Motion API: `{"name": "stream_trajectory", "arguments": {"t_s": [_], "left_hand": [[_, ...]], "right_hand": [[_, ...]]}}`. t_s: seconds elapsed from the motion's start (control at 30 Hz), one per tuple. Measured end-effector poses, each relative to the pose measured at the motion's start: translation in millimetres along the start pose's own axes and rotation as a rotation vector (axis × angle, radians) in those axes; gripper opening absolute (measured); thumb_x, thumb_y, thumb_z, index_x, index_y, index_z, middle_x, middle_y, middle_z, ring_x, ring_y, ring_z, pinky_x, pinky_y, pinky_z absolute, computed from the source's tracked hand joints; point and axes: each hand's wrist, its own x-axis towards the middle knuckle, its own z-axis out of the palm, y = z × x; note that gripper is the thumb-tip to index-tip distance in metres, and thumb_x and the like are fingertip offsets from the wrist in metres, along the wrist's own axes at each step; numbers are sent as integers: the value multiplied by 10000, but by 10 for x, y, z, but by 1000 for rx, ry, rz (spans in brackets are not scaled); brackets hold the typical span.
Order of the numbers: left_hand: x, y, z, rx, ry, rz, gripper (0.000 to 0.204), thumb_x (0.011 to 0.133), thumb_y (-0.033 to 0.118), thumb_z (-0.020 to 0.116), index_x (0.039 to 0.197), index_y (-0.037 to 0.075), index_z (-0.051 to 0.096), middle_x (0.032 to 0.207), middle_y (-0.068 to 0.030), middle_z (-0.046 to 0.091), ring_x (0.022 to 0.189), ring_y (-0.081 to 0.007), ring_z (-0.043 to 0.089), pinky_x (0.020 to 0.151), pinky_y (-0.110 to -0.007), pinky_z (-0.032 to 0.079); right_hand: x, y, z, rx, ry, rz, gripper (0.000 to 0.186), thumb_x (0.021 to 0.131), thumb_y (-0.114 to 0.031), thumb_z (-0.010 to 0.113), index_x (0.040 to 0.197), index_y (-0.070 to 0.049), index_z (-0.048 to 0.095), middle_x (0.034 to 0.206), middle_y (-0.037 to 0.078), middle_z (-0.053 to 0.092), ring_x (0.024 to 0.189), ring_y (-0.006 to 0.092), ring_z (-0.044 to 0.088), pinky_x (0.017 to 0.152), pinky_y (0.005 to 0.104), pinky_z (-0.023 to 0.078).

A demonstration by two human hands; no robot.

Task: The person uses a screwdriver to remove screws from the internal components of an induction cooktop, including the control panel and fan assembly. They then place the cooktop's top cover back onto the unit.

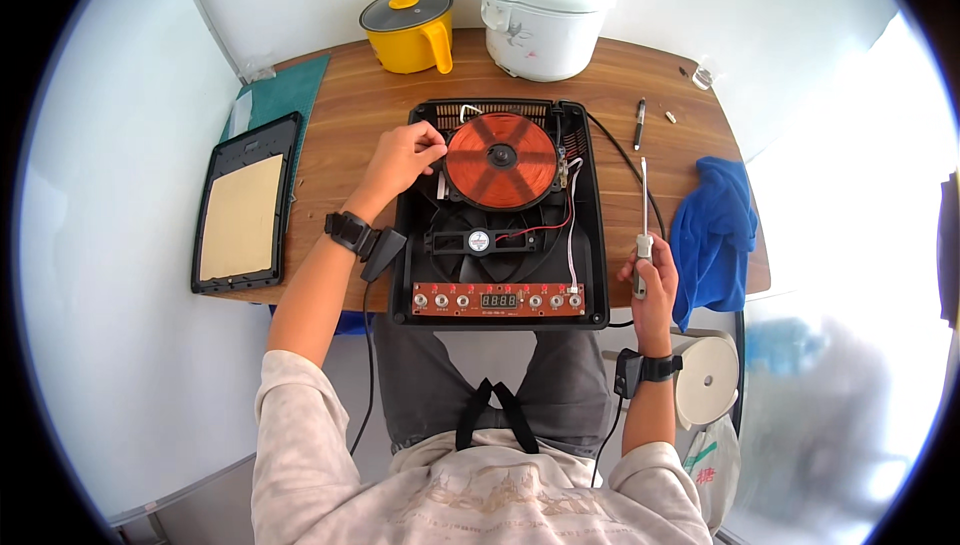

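Note:
An opened induction cooker base lies in front of me with a round copper coil, a black fan with red wires beneath it, and a button circuit board along the near edge. My left hand is closed in a pinch at the coil's left rim; what the fingertips hold is too small or hidden to tell. My right hand grips a screwdriver upright beside the cooker's right side, its shaft pointing away from me.
A detached black panel lies left on a green mat. A yellow pot and white rice cooker stand behind. A pen, small cup, black cable and blue cloth are to the right.

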Motion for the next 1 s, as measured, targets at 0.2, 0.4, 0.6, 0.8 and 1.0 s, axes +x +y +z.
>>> {"name": "stream_trajectory", "arguments": {"t_s": [0.2, 0.4, 0.6, 0.8, 1.0], "left_hand": [[38, 2, -16, 24, -10, -46, 107, 942, 88, 656, 952, -14, 627, 859, -33, 681, 768, -90, 647, 611, -259, 582], [65, -9, -15, 50, -25, -58, 103, 952, 93, 644, 965, -7, 622, 858, -43, 683, 770, -97, 650, 611, -264, 588], [62, -15, -12, 36, -21, -55, 103, 956, 101, 637, 961, -1, 619, 859, -54, 688, 762, -109, 657, 612, -270, 587], [100, -84, 3, -10, 21, -66, 115, 962, 114, 629, 987, 2, 622, 877, -49, 694, 784, -113, 663, 632, -264, 582], [34, -49, -69, -7, 47, -81, 158, 950, 128, 645, 1034, -7, 645, 916, -56, 701, 810, -116, 669, 662, -262, 587]], "right_hand": [[-8, -15, 4, 24, 0, 29, 364, 928, -86, 533, 1281, -3, 516, 931, 52, 555, 768, 139, 566, 711, 289, 488], [-8, -29, 5, 41, -15, 28, 354, 936, -78, 525, 1280, 6, 518, 944, 54, 566, 781, 138, 579, 717, 296, 493], [-1, -18, -5, 54, -25, 30, 351, 940, -74, 521, 1279, 13, 519, 947, 56, 569, 785, 137, 582, 720, 296, 494], [2, -8, -20, 75, -36, 23, 347, 945, -77, 514, 1279, 15, 518, 947, 59, 572, 785, 138, 586, 720, 295, 496], [1, 17, -36, 74, -49, 26, 338, 955, -92, 510, 1279, 3, 515, 960, 70, 587, 798, 147, 606, 724, 295, 502]]}}
